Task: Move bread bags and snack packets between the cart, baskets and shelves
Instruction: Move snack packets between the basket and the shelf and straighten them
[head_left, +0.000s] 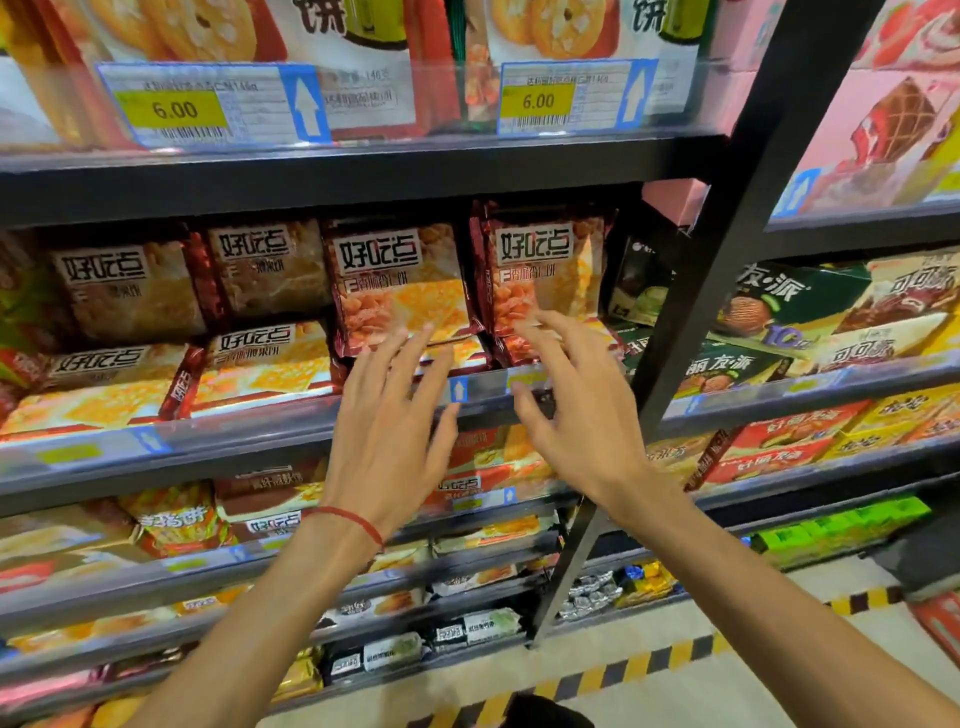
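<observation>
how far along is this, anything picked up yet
Looks done: the shelf is lined with snack packets. In hand: nothing. The left hand and right hand are both open, fingers spread, in front of the left orange packet and the right orange packet; whether they touch is unclear. Left: gripping and moving a packet. No cart or basket is in view.

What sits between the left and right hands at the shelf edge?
In the head view, the left hand and right hand flank a stretch of shelf rail carrying a blue arrow tag. Neither hand holds anything.
</observation>
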